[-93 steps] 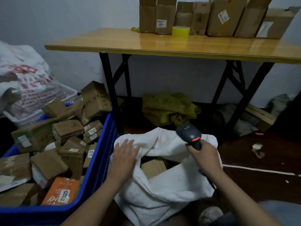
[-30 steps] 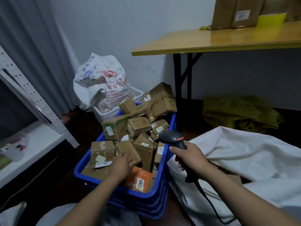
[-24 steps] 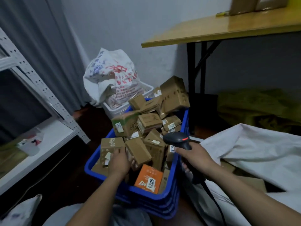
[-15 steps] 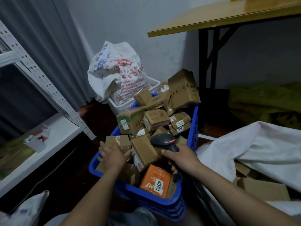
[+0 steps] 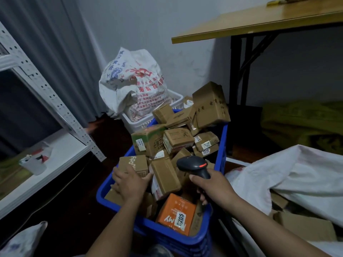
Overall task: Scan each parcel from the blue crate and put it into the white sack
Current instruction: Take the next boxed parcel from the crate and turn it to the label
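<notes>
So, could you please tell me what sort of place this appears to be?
Probably a small parcel-sorting room: a blue crate heaped with labelled cardboard parcels, a barcode scanner in the right hand, and a white sack holding more boxes.

Parcel sorting backroom — blue crate (image 5: 223, 143) heaped with labelled cardboard parcels (image 5: 177, 139), handheld barcode scanner (image 5: 193, 166), white sack (image 5: 289, 175), metal shelving (image 5: 46, 93), folding table (image 5: 259, 21) — dim, bare walls.
</notes>
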